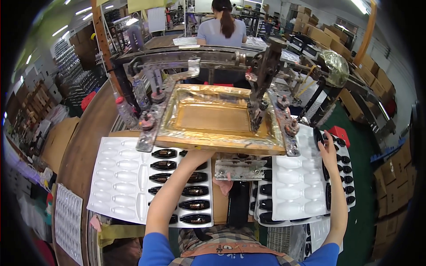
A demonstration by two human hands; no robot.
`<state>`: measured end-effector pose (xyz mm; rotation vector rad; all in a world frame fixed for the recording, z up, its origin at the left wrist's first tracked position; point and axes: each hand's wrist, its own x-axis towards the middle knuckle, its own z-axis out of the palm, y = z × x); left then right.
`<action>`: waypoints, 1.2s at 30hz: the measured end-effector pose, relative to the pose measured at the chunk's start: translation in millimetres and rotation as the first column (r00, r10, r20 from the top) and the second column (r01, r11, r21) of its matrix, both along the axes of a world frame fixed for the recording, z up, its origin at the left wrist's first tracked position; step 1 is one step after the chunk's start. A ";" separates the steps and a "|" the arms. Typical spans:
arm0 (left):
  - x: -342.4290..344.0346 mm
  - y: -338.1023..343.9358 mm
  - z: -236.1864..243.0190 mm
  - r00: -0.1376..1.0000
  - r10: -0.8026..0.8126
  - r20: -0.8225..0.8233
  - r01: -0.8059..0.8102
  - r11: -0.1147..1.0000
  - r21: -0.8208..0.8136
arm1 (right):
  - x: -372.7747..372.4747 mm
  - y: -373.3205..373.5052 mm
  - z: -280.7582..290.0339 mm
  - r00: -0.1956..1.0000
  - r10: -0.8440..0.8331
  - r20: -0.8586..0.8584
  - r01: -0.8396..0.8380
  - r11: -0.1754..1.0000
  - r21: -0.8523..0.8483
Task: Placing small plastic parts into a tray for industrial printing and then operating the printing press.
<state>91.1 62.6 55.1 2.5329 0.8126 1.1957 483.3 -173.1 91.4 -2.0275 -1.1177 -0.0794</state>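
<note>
My left forearm (pixel 177 186) reaches under the yellow-edged printing screen frame (pixel 222 144), which hides my left hand and its fingers. Beside the tray on the right, my right hand (pixel 327 153) is at the upper edge of a column of glossy black pieces, fingers and thumb apart. Nearest to its fingertips is a black piece (pixel 317 136); contact is hard to make out. On the left, a white moulded tray (pixel 142 177) holds several black bottle-shaped pieces (pixel 196 205) with gold print. A metal fixture (pixel 239 169) sits below the screen frame, between the trays.
Another white moulded tray (pixel 295 186) lies over more black pieces at right. The press's dark crossbar (pixel 191 56) spans above the screen. Capped bottles (pixel 125 111) stand left of it. A red box (pixel 340 135) is at the right. A person (pixel 222 29) sits facing away beyond the press.
</note>
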 end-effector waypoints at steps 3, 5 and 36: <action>22.5 29.3 -8.5 0.992 -0.113 0.062 0.116 0.991 -0.060 | -40.2 -0.7 9.8 0.896 0.295 -0.332 -0.291 0.955 0.064; 33.7 43.2 -1.1 0.977 -0.178 0.117 0.201 0.952 -0.231 | -67.7 4.9 13.6 0.822 0.348 -0.451 -0.335 0.936 0.112; -209.4 73.8 -124.0 0.548 0.818 0.174 -0.658 0.550 -0.514 | -98.4 -22.7 34.0 0.915 0.180 0.362 -0.104 0.970 -0.219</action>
